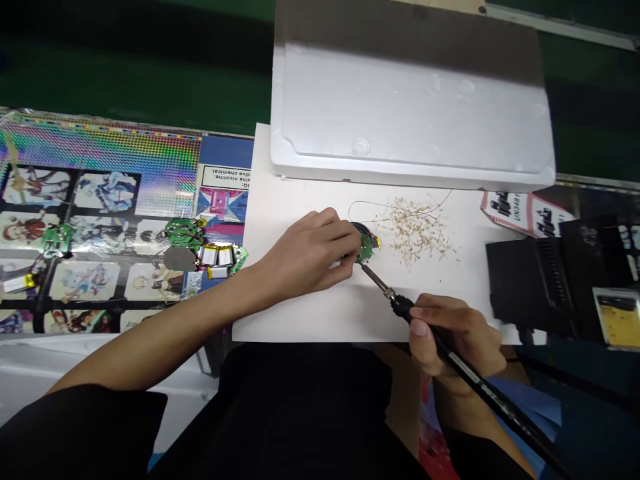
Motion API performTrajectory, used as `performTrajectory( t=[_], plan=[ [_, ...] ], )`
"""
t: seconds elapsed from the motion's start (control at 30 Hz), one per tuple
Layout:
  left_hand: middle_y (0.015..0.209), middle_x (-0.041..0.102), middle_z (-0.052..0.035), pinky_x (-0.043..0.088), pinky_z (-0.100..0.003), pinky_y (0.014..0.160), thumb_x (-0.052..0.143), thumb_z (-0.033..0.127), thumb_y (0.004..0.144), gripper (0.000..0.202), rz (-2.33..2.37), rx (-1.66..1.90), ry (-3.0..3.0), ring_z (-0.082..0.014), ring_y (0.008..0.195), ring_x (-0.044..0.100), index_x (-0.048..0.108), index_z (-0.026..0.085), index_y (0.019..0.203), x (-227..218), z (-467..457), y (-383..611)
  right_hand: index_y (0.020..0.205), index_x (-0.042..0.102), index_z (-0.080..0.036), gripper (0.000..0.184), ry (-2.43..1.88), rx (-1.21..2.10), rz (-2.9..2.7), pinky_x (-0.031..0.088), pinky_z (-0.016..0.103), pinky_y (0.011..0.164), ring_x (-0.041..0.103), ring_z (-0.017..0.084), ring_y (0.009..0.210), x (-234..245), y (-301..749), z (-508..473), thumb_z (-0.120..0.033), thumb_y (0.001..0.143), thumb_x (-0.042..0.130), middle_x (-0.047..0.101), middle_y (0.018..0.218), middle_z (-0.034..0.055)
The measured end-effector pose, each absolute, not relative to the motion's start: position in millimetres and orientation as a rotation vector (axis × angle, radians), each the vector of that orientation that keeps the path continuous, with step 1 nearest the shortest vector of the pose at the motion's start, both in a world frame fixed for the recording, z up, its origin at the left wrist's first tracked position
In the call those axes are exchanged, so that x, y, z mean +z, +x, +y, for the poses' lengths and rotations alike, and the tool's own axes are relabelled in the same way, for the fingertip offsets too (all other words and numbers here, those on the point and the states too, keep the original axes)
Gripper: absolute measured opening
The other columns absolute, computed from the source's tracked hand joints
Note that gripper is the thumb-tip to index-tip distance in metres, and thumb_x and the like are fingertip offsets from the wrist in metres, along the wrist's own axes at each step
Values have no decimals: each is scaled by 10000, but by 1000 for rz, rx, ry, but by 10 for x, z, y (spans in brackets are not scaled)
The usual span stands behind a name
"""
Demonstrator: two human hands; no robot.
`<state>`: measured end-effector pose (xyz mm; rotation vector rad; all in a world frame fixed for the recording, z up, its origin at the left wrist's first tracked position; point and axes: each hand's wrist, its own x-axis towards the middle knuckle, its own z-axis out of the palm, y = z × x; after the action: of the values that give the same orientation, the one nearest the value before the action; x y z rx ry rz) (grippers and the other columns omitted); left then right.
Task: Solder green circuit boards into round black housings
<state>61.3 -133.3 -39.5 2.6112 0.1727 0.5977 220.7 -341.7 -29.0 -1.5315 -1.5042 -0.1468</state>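
Observation:
My left hand (320,253) is closed on a small green circuit board (367,248) with a dark round part along its upper edge. The fingers cover much of the board's left side. In my right hand (453,330) is a black soldering iron (465,369), gripped like a pen. Its metal tip (367,270) reaches the board's lower edge near my left fingertips; whether it touches I cannot tell. A thin strand of wire (380,202) curves over the white sheet (300,320), by a scatter of pale yellowish bits (417,233).
A white foam box (410,127) stands behind the sheet. Green boards (184,233) and small silver battery cells (225,256) lie to the left on a printed shiny sheet (165,153). To the right are a black device (530,287) and a tray with a yellow sponge (620,323).

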Motion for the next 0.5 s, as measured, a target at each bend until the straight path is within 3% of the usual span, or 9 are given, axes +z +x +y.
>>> performTrajectory(
  t=[0.17,0.5],
  plan=[
    [1058,790,-65,524,-352,829,542,158,1046,175,180,595,2649,-216,930,611,704,167,981,-384,-1339,616,995,714,-194,151,-1470,-155,-1597,569,274,473,689,163,558,-278,2235,-3383,-111,871,736,688,710,-35],
    [1070,788,-62,528,-345,836,536,152,1052,182,176,612,2676,-214,931,607,709,163,997,-387,-1348,614,891,684,-223,130,-1523,-155,-1671,567,261,527,655,137,518,-177,2241,-3354,-107,856,733,694,681,-42]
  ],
)
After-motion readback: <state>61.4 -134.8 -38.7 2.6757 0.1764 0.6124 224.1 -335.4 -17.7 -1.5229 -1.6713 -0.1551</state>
